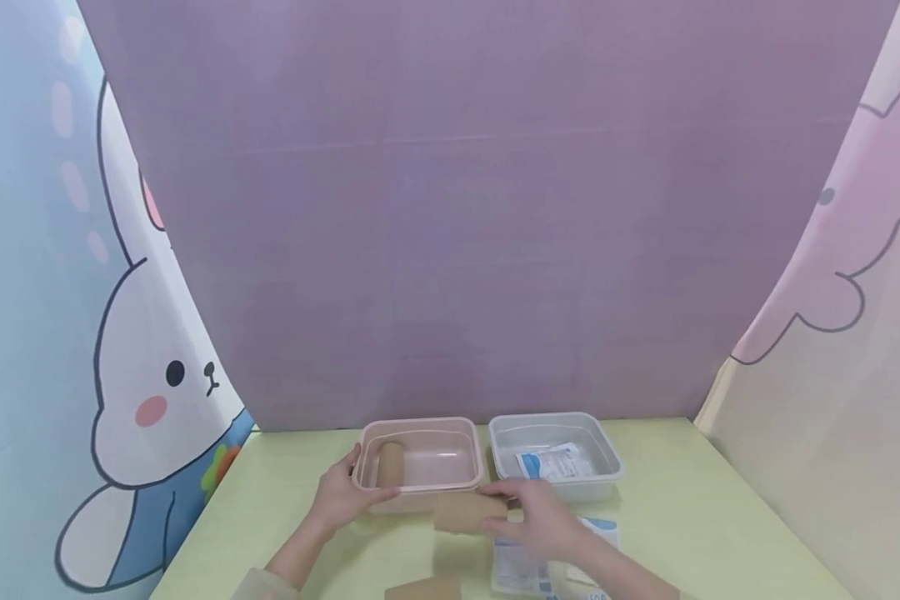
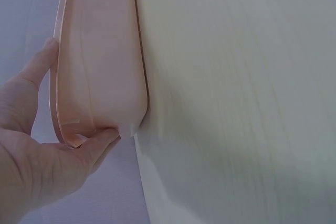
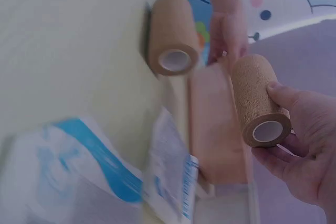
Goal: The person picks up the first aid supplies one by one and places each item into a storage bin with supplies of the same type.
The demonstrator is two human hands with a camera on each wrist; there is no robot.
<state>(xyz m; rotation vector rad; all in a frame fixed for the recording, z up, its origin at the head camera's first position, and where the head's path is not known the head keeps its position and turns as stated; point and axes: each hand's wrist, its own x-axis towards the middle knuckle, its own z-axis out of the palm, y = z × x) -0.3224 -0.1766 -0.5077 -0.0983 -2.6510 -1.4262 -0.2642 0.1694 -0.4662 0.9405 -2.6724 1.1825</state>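
My left hand [image 1: 339,498] grips the near left corner of a pink plastic tub [image 1: 420,502], its thumb and fingers at the rim and wall, also seen in the left wrist view. One tan bandage roll [image 1: 392,463] lies inside that tub, toward its left side. In my right hand [image 1: 546,518], another tan bandage roll [image 3: 257,90] is pinched between thumb and fingers, with its white core facing the right wrist camera. In the head view this roll overlaps the tub's front right corner. A third bandage roll [image 1: 423,588] rests on the table close to the bottom edge of the view.
A white plastic tub [image 1: 606,490] stands right of the pink one and holds a blue-and-white packet [image 1: 551,461]. More such packets [image 1: 517,562] lie on the pale yellow table [image 1: 705,517] beneath my right forearm. A purple curtain [image 1: 450,250] rises behind the tubs.
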